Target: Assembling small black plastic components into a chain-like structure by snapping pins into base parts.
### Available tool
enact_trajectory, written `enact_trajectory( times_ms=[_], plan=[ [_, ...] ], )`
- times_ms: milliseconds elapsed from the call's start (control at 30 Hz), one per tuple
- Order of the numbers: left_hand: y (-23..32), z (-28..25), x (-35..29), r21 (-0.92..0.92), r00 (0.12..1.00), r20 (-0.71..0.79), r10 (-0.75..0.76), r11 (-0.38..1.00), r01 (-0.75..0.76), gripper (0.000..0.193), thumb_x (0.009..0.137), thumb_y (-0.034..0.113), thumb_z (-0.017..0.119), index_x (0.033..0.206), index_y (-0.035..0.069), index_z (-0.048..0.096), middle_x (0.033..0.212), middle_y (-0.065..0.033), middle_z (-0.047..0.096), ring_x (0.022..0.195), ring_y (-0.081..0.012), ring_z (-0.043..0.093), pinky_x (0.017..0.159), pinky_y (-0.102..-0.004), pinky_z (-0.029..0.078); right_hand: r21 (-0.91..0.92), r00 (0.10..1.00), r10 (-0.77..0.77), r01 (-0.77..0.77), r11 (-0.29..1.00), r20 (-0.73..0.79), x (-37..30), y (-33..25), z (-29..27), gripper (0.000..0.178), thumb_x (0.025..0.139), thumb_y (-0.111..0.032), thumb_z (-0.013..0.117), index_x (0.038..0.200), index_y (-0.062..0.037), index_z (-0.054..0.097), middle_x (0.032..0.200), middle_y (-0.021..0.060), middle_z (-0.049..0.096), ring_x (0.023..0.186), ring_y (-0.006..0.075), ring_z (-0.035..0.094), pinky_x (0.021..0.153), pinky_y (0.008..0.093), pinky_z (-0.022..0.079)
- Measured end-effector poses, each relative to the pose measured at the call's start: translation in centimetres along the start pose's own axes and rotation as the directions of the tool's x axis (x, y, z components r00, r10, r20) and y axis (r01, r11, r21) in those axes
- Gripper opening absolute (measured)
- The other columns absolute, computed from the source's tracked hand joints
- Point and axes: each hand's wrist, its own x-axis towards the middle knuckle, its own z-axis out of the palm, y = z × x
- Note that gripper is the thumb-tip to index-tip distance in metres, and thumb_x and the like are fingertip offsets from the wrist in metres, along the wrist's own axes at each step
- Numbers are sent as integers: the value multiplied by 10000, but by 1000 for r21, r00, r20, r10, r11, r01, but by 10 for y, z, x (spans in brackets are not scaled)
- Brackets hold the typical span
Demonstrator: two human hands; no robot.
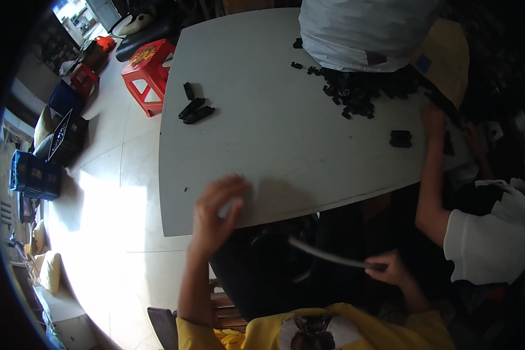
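My left hand (217,211) is raised at the near edge of the table, its fingers curved and apart with nothing visible in them. My right hand (392,272) is closed round one end of a long, thin grey strip (326,255). The strip bends to the left in front of my body, below the table edge, and its far end is slightly blurred. What kind of thing it is I cannot make out. Further up the table, nearest my left hand, lie a few black oblong pieces (193,109).
Small black parts (356,96) are heaped beside a big white sack (367,35) on the grey table (256,128). A black block (400,139) lies near a co-worker's arm (431,169) at the right. A red stool (149,67) stands left of the table; crates (35,175) line the floor.
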Motion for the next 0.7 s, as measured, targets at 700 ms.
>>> enact_trajectory(
  times_ms=[700],
  plan=[
    [-146,-47,191,460,962,-211,-175,850,256,441,998,364,455,1184,-3,616,1055,-222,666,1034,-385,621,869,-417,489,-450,450,354,124,884,820,3,-5,18,374,890,-438,548,975,-111,708,858,137,666,820,313,665,695,431,536]
  ],
)
